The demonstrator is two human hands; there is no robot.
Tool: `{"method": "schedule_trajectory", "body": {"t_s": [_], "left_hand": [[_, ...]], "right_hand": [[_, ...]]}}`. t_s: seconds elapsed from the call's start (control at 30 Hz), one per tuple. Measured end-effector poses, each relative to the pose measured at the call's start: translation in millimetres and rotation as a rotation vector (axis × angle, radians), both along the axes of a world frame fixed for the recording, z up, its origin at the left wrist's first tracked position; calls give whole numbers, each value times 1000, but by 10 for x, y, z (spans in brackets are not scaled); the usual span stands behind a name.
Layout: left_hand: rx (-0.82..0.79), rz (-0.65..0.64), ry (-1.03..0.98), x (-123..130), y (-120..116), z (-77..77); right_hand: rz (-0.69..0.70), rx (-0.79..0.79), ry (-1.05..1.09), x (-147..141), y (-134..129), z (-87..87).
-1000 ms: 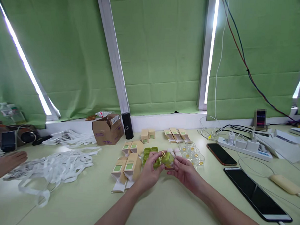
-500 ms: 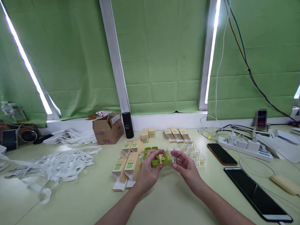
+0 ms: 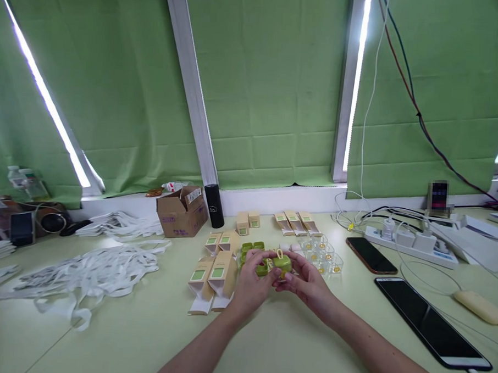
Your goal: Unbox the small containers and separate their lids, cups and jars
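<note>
Between my two hands is a small green case (image 3: 282,262) with a pale cord loop on top and something yellowish under it. My left hand (image 3: 253,280) grips its left side with thumb and fingers. The fingers of my right hand (image 3: 305,279) close on its right side. Just behind my left hand sit more green cases (image 3: 252,246), partly hidden by the fingers. Several clear cups with yellow centres (image 3: 321,254) stand to the right, beside small white pieces (image 3: 290,247). Kraft boxes with green windows (image 3: 222,276) lie left of my left hand.
White straps (image 3: 101,268) are heaped at the left. A cardboard box (image 3: 182,214) and a black cylinder (image 3: 214,206) stand behind. More kraft boxes (image 3: 297,222) lie at the back. Two phones (image 3: 433,321) (image 3: 372,255), a power strip (image 3: 411,246) and cables occupy the right.
My hands have come closer together around the green case, which now sits upright with its cord loop on top. The view has shifted slightly, and a hand at the far left edge is gone.
</note>
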State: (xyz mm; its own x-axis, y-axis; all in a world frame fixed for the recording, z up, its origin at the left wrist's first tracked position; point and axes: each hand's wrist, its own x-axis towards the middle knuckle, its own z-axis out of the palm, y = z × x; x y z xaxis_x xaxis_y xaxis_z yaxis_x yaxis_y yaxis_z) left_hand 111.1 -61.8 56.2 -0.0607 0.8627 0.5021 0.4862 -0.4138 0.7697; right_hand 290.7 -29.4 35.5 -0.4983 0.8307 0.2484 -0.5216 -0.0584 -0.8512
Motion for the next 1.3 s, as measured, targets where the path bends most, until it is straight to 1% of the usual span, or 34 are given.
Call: {"method": "schedule_trajectory", "body": {"t_s": [0.13, 0.23, 0.43, 0.63, 0.8, 0.93, 1.1, 1.3], "left_hand": [[43, -26, -11, -19, 8, 38], [53, -16, -55, -47, 54, 40], [-25, -31, -68, -99, 121, 18], [-78, -54, -87, -96, 98, 60], [-121, -82, -149, -59, 69, 88], [-100, -65, -147, -30, 38, 90], [-63, -84, -163, -13, 27, 73], [-46, -102, -235, -16, 16, 85]], "right_hand": [[17, -6, -58, 8, -7, 6], [27, 1, -93, 18, 2, 8], [-23, 49, -143, -9, 44, -56], [-54, 173, -244, -14, 88, -127], [-136, 214, -313, -16, 73, -151], [-193, 223, -339, -20, 51, -119], [-187, 236, -357, -4, 59, -82], [-181, 229, -354, 14, 93, -111]]}}
